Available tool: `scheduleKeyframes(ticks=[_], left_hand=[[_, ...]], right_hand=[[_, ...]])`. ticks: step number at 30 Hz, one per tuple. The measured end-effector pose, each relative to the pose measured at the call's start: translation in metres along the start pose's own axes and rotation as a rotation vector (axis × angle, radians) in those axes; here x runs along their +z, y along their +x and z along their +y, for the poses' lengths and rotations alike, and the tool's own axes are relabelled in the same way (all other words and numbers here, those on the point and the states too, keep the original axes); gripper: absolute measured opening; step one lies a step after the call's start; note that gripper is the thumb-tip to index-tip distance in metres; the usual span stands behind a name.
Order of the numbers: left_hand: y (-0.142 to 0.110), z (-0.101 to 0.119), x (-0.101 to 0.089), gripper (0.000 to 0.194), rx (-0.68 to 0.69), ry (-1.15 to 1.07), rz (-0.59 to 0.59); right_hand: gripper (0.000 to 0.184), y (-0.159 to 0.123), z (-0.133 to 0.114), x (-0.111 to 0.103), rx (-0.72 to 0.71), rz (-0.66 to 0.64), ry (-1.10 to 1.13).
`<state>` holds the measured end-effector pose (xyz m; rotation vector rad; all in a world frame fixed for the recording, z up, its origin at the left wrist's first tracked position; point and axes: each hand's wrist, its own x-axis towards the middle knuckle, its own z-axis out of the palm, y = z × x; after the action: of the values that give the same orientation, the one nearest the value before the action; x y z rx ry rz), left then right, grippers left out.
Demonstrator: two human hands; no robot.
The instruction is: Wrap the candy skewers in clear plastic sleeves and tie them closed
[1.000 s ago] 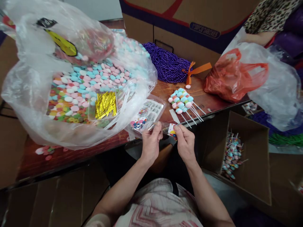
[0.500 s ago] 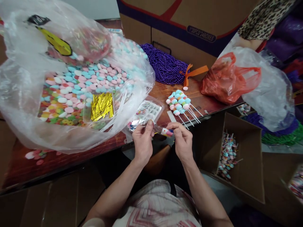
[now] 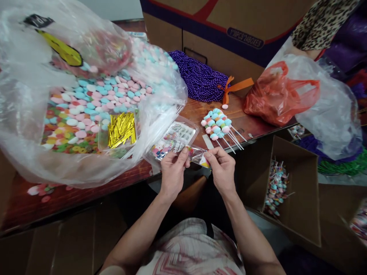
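Note:
My left hand [image 3: 172,172] and my right hand [image 3: 222,170] both pinch a small clear printed wrapper bag [image 3: 197,156] between them at the table's near edge. A clear pack of more printed wrappers [image 3: 174,139] lies just beyond my left hand. A bunch of candy skewers [image 3: 218,123] with white sticks rests on the wooden table [image 3: 200,109] above my right hand. Gold twist ties [image 3: 122,129] lie in a clear tray to the left.
A big clear plastic bag of pastel and coloured candies [image 3: 86,103] covers the left of the table. Purple beads [image 3: 200,74] with an orange ribbon lie at the back, a red bag [image 3: 279,95] to the right. An open carton [image 3: 289,187] of wrapped skewers stands at lower right.
My hands have stayed at the table edge, turning and shifting the small wrapper bag between the fingertips. The view has drifted slightly.

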<state>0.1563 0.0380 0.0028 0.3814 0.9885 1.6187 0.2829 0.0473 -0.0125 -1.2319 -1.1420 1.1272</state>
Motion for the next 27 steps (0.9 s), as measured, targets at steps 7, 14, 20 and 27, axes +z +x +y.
scheduleKeyframes(ticks=[7,14,20,27], left_hand=[[0.003,0.008,0.004,0.045,-0.068,-0.122,0.106],[0.01,0.009,0.005,0.051,0.015,-0.056,0.142],[0.021,0.017,-0.001,0.056,0.089,-0.094,0.222],[0.026,0.016,-0.008,0.05,0.084,-0.096,0.219]], right_hand=[[0.043,0.004,-0.005,-0.001,-0.171,-0.019,-0.255],[0.046,0.024,-0.003,-0.018,-0.231,-0.123,-0.452],[0.026,0.059,-0.004,-0.057,-0.466,0.19,-1.007],[0.018,0.067,0.017,-0.067,-0.518,0.081,-1.403]])
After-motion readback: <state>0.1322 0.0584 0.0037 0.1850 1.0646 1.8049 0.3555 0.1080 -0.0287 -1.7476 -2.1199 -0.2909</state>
